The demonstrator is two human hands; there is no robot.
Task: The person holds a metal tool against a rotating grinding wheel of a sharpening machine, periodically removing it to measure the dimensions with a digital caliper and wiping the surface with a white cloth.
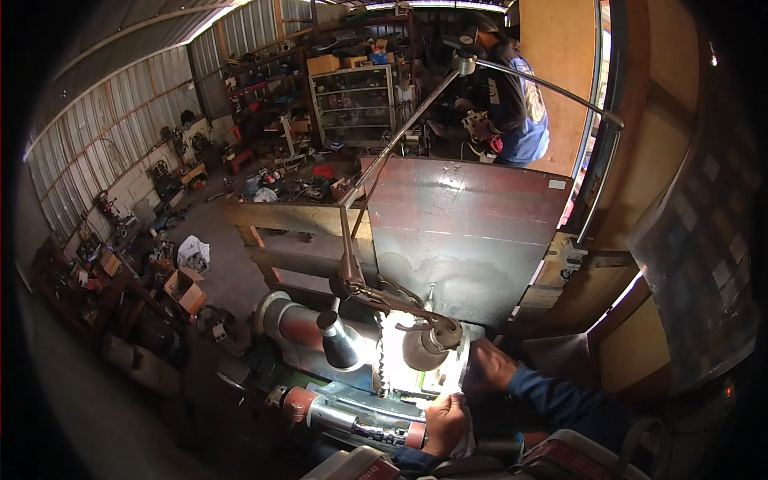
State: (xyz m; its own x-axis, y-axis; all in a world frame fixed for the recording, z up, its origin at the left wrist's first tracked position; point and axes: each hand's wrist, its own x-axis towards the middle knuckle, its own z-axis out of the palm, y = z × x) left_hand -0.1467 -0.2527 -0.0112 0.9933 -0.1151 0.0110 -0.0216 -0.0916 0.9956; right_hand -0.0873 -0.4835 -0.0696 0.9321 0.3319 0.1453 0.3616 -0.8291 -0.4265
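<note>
A metal machine [320, 376] with horizontal cylinders and a strongly lit middle stands before me. My left hand [445, 426] is closed at its near right side, thumb and fingers pressed together at a bright spot. What they grip is washed out by glare; something pale hangs just below the hand. My right hand [493, 365], somewhat smeared, is beside the right end of the lit part, its fingertips in shadow. A round-shaded lamp [424, 350] is over the work, near both hands. Left of it is a cone-shaped lamp [341, 342], and between them runs a shiny notched vertical rod [381, 356].
A large metal sheet [472, 232] rises behind the machine, beside a wooden frame [296, 216]. A jointed lamp arm [408, 128] reaches overhead. Another person in blue [528, 112] stands at the back. Loose parts, a cardboard box [185, 290] and a white bag [194, 254] lie at left.
</note>
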